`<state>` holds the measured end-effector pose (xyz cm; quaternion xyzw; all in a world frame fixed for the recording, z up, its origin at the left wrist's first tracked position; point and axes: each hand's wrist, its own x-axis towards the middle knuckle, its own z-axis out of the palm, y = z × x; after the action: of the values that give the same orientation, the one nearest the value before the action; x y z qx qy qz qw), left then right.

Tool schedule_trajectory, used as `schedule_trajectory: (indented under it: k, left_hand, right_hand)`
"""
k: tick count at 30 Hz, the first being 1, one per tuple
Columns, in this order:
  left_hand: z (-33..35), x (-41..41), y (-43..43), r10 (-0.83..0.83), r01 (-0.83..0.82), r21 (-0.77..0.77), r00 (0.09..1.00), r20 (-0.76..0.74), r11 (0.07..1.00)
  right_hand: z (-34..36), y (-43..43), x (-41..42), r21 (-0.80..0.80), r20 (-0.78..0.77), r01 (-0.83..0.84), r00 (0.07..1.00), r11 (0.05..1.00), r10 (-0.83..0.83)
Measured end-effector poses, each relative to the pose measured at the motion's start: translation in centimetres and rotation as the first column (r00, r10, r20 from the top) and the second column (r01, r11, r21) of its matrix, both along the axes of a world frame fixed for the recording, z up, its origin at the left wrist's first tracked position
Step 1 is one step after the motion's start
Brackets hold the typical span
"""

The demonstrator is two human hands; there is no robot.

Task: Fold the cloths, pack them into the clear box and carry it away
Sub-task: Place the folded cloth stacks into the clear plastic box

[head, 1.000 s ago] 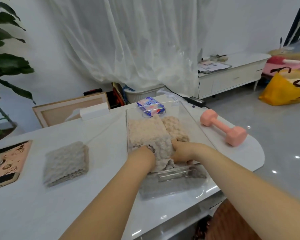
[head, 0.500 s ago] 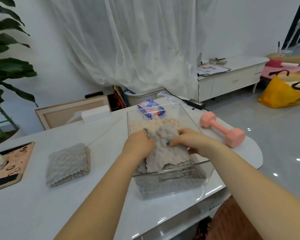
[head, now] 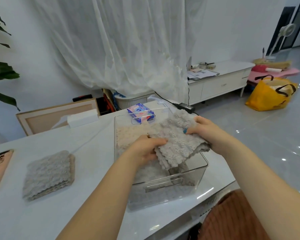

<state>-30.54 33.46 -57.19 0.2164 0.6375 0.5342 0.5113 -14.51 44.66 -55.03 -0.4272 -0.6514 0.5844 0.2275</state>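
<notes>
Clear box point(head: 163, 196) stands on the white table point(head: 42, 219) near its front right edge, upright and open at the top, with a slot handle cut into the near wall and another in the far wall. Contents are visible through the walls: a beige cloth point(head: 130, 135) lies against the far left side, and grey cloth point(head: 149, 172) covers the bottom at the near side.

A grey fleece cloth point(head: 177, 141) is held above the box opening. It is nubbly in texture with a scalloped edge, loosely doubled into several layers, and its right corner overhangs the box's right wall.

A folded grey stack point(head: 48, 174) of the same fabric lies flat on the table, well apart to the left of the box, with its edges roughly squared.

Left hand point(head: 145, 148) grips the near left part of the held cloth, fingers curled over the fabric. Right hand point(head: 204, 127) grips the far right edge, with the thumb on top and the fingers beneath.

A white tissue box point(head: 82, 117) sits at the far side of the table. A pink and blue wipes pack point(head: 140, 112) lies just behind the box's far wall. A black power adapter point(head: 184, 106) rests at the table's far right corner.
</notes>
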Motion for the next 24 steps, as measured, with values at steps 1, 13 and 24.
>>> schedule_trajectory:
  k: [1,13,24]
  left_hand:
    - [-0.4,0.3,0.5,0.011,-0.019,-0.047,0.988,-0.156,0.999]
    - [-3.0,1.9,2.8,-0.319,0.198,-0.391,0.908,-0.272,0.899]
    - [-2.2,0.7,-0.1,-0.228,0.167,-0.220,0.931,-0.286,0.961]
  right_hand:
    - [-0.4,0.3,0.2,0.137,0.117,-0.013,0.993,0.991,-0.003]
    - [-0.1,-1.8,-1.0,0.144,0.614,-0.579,0.688,0.802,0.387]
    - [-4.7,-2.6,-6.3,-0.167,0.860,-0.747,0.209,0.644,0.465]
